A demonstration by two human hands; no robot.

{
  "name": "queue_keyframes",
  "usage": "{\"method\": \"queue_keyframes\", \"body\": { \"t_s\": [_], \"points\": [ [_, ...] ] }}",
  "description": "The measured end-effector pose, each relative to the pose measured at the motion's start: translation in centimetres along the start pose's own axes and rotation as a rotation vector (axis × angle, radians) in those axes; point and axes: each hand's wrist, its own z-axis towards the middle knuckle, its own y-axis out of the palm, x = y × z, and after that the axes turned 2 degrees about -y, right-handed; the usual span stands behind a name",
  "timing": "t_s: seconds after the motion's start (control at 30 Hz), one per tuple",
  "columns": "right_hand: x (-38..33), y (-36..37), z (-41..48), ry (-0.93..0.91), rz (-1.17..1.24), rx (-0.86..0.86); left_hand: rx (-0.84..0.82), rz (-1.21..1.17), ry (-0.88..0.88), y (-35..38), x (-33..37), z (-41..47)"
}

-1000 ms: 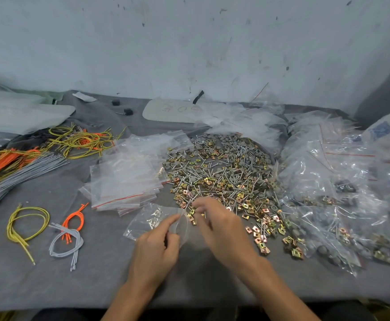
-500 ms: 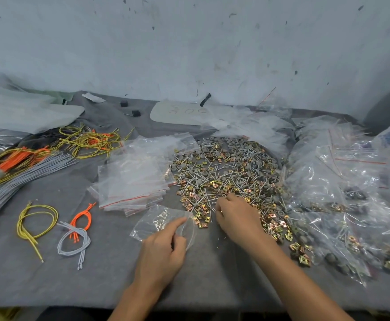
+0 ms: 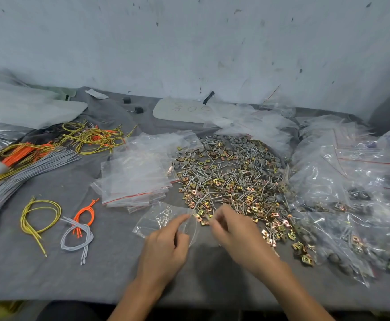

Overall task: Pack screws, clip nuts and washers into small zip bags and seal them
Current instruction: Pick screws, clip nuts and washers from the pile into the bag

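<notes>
Your right hand [image 3: 233,228] has left the pile [image 3: 231,179] for the bag [image 3: 161,218] mouth, near the desk's [image 3: 50,274] front edge; fingers curled, load indiscernible. Left hand [image 3: 166,249] pinches the bag open. Filling looks imminent.

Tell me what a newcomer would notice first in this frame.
The glinting heap of screws, clip nuts and washers at centre grabs the eye first. Just in front of it, the left hand pinches a small clear bag while the right hand reaches the heap's near edge. Bright yellow and orange wires lie far left; filled bags pile up on the right.
</notes>
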Motion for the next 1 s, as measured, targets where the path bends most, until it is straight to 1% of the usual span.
{"method": "queue_keyframes", "body": {
  "t_s": [0.07, 0.17, 0.23, 0.33, 0.43, 0.5, 0.53, 0.57, 0.63, 0.7, 0.77, 0.9, 1.0],
  "points": [
    [-1.0, 1.1, -1.2, -0.081, 0.012, 0.009, 0.003, 0.004, 0.001, 0.0, 0.0, 0.0],
    [-2.1, 2.6, -1.6, -0.207, -0.070, 0.051, 0.002, 0.007, 0.007, -0.1, 0.1, 0.0],
    [-2.6, 3.1, -1.3, -0.257, -0.100, 0.100, 0.001, 0.009, 0.011, -0.1, 0.1, 0.0],
    [-2.9, 3.6, -1.0, -0.257, -0.091, 0.125, -0.001, -0.003, 0.000, -0.2, 0.2, 0.0],
    [-2.9, 3.0, -1.1, -0.225, 0.104, 0.102, -0.011, -0.022, -0.015, -0.3, 0.1, -0.1],
    [-1.8, 2.0, -0.5, -0.196, 0.147, 0.164, -0.004, -0.018, -0.016, -0.1, 0.0, 0.0],
    [-1.1, 1.3, 0.1, -0.149, 0.105, 0.194, 0.000, -0.017, -0.011, 0.0, 0.0, 0.0],
    [-0.3, 0.6, 0.8, -0.087, 0.012, 0.202, 0.003, -0.016, -0.004, 0.0, 0.0, 0.0],
    [0.9, -0.3, 2.4, 0.043, -0.212, 0.150, 0.004, -0.018, 0.002, 0.0, 0.0, 0.0],
    [1.4, -0.1, 3.5, 0.106, -0.349, 0.077, -0.003, -0.029, -0.005, 0.0, -0.1, 0.0],
    [1.2, 0.7, 4.2, 0.105, -0.413, 0.031, -0.008, -0.032, -0.006, 0.0, -0.1, 0.0],
    [1.5, 1.1, 4.6, 0.111, -0.449, -0.005, -0.013, -0.029, 0.006, 0.0, 0.0, 0.0],
    [1.2, 0.5, 4.8, 0.135, -0.529, -0.117, -0.017, -0.023, 0.002, 0.1, 0.0, 0.0]
  ]
}}
